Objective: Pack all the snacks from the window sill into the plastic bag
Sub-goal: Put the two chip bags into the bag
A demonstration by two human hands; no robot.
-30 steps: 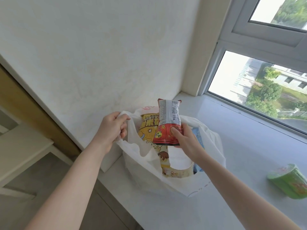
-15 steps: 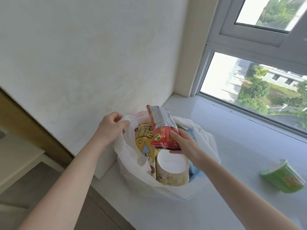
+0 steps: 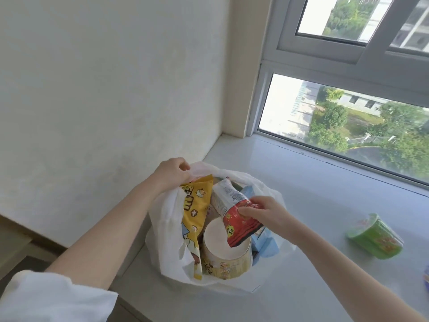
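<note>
A white plastic bag stands open on the pale window sill by the wall. My left hand grips the bag's upper rim and holds it up. My right hand grips a red and white snack packet, tilted, inside the bag's mouth. In the bag I see a yellow popcorn packet, a round tub with a white lid and a light blue packet. A green cup snack lies on its side on the sill to the right.
The white wall rises just left of the bag. The window runs along the sill's far edge. A small bit of a blue and yellow object shows at the right border. The sill's front edge drops off below the bag.
My right hand has lowered and tilted the red packet down into the bag's mouth. My left hand has kept its hold on the rim. The camera has come closer.
</note>
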